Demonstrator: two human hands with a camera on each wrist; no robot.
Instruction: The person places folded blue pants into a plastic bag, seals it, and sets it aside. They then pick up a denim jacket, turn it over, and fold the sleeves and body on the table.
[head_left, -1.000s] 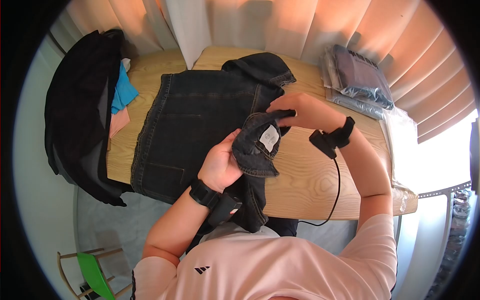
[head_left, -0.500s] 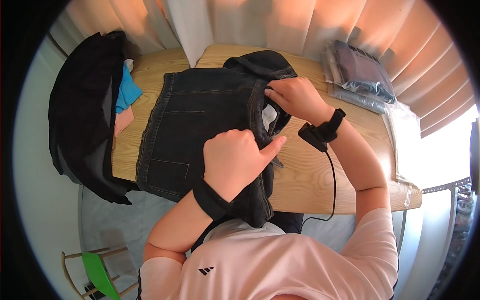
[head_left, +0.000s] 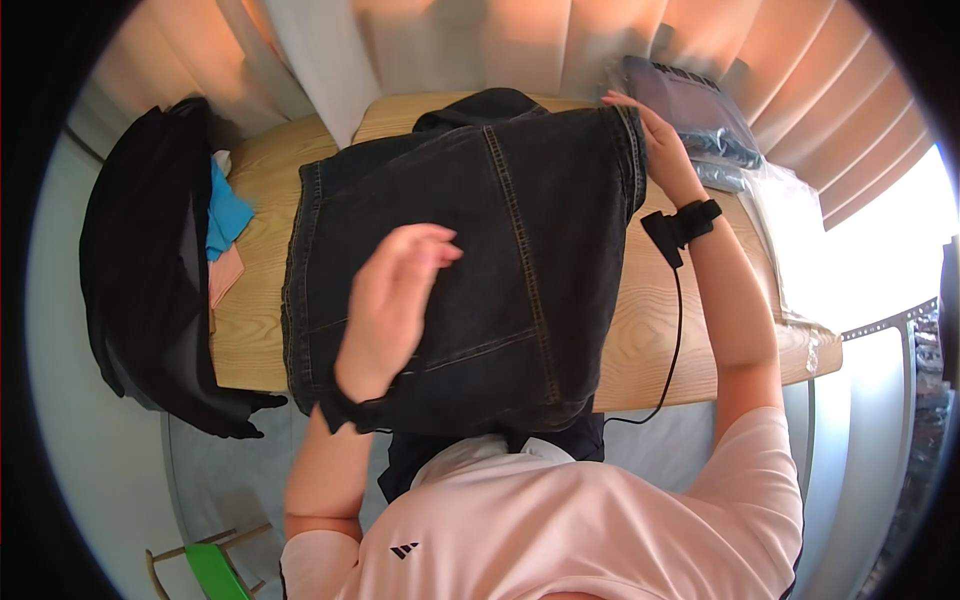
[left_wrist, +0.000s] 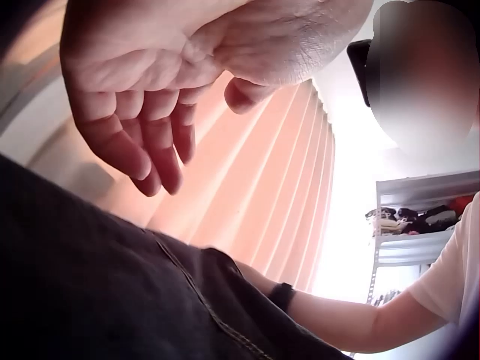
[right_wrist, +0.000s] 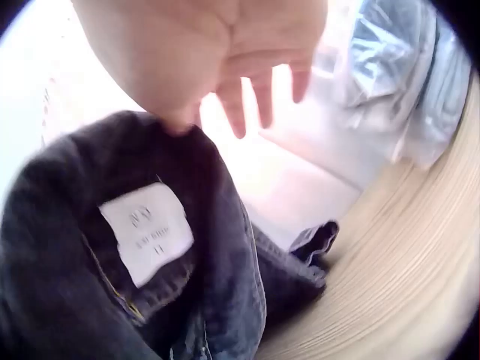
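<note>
A dark denim shirt [head_left: 450,190] with orange-brown stitching spreads over the wooden table, its right end lifted. My right hand [head_left: 660,150] is at the raised upper right corner and pinches the collar edge [right_wrist: 135,124], the other fingers stretched out. Inside the collar a white label [right_wrist: 150,232] shows in the right wrist view. My left hand [head_left: 390,300] hovers over the near left part of the shirt, holding nothing. Its fingers [left_wrist: 157,135] hang loosely bent in the left wrist view, above the dark cloth.
A black garment [head_left: 140,250] hangs over the table's left end, with blue cloth [head_left: 230,210] and pink cloth [head_left: 226,275] beside it. Plastic-bagged clothes [head_left: 700,110] lie at the back right. Curtains [head_left: 560,50] run behind the table [head_left: 660,350]. A green chair [head_left: 215,570] stands lower left.
My right hand has moved up and right, raising and stretching the shirt's collar end. My left hand first held the collar, then let go and moved left.
</note>
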